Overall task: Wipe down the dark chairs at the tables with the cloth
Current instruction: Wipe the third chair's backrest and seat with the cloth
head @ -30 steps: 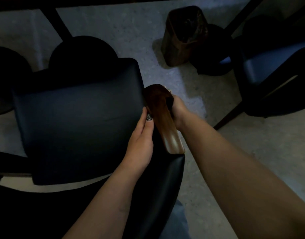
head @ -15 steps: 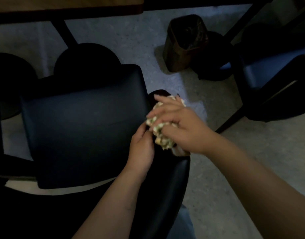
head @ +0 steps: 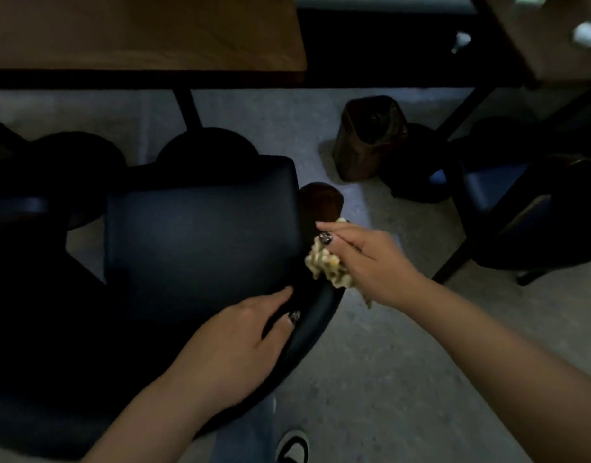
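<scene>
A dark padded chair (head: pixel 200 242) fills the middle left, seen from above, with a brown wooden armrest (head: pixel 320 202) on its right side. My right hand (head: pixel 370 259) holds a crumpled pale patterned cloth (head: pixel 327 265) against the near part of that armrest. My left hand (head: pixel 240 342) grips the curved top of the chair's backrest, thumb on the rim and fingers toward the seat. The armrest's near end is hidden under the cloth and hand.
A wooden table (head: pixel 143 35) with a dark frame runs along the top. A brown bin (head: pixel 367 138) stands on the grey floor. Another dark chair (head: pixel 521 208) sits at the right, round dark bases at the left. My shoe (head: pixel 292 446) shows below.
The view has tilted up, showing the tables. My left hand moved from beside the armrest to the backrest rim. My right hand brought the cloth onto the armrest and slid nearer along it.
</scene>
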`<state>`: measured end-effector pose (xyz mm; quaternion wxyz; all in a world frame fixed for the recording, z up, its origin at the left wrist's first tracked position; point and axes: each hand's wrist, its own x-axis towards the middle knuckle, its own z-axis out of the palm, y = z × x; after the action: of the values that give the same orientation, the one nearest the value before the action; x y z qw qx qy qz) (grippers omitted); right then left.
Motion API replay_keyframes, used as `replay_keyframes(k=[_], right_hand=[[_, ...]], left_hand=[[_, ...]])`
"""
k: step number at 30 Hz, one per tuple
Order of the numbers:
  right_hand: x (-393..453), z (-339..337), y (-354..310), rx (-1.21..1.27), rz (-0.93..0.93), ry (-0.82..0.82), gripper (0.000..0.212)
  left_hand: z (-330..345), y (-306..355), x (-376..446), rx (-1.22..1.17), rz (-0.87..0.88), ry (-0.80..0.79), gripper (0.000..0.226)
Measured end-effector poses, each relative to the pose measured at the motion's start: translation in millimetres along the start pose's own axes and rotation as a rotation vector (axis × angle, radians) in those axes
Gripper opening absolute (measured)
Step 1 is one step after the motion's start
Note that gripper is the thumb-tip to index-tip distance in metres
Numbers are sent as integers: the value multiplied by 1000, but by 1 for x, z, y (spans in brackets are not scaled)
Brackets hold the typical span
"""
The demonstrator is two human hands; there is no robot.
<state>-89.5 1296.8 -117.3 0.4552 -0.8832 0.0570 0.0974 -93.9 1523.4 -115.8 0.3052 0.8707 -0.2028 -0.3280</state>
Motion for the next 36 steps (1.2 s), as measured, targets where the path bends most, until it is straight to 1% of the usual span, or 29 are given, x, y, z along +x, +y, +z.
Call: replay_keyframes(k=[2, 4, 6, 9, 12, 15, 16, 18, 20, 22, 25, 27, 29, 31, 33, 34, 36], right_hand=[[-11, -3, 3, 0, -23, 13, 25], [-11, -9, 4, 38, -13, 47, 27], [-4, -8, 1, 70, -13, 50, 27], [4, 9, 3, -20, -64, 45, 20], [1, 19, 0, -70, -72, 145, 26], [-17, 31, -9, -86, -166, 296, 33], [-23, 35, -11, -62, -194, 317, 35], [-32, 35, -12, -46, -220, 280, 33], [-30, 29, -10, -85, -196, 222, 19], [-23, 24, -4, -186, -144, 192, 25], [-18, 35, -5, -271, -136, 255, 24], [-19, 41, -11, -299, -128, 301, 26], [-27, 49, -21, -330, -175, 336, 33], [-41, 62, -31, -354, -196, 341, 39], [-56, 82, -41, -385, -176, 355, 37], [-63, 94, -45, -393, -169, 388, 35], [-77, 120, -59, -368, -159, 514, 32]], left_hand=[[4, -2, -24, 43, 9, 26, 58], [8, 1, -35, 141, 27, 102, 62], [9, 5, -35, 221, 37, 181, 57], [12, 5, -32, 222, 36, 253, 50], [15, 4, -32, 266, 33, 320, 47], [15, 5, -34, 294, 41, 370, 43], [15, 4, -35, 288, 49, 380, 41], [15, 2, -36, 271, 70, 403, 35], [15, -1, -39, 250, 102, 423, 31], [11, -7, -45, 214, 149, 395, 31], [-6, -29, -60, 231, 162, 241, 42], [-17, -49, -74, 321, 138, 204, 54], [-24, -64, -89, 406, 136, 274, 60], [-26, -71, -101, 458, 178, 371, 54], [-27, -75, -107, 470, 220, 397, 46], [-30, -78, -109, 466, 229, 396, 45], [-38, -88, -111, 454, 236, 412, 43]])
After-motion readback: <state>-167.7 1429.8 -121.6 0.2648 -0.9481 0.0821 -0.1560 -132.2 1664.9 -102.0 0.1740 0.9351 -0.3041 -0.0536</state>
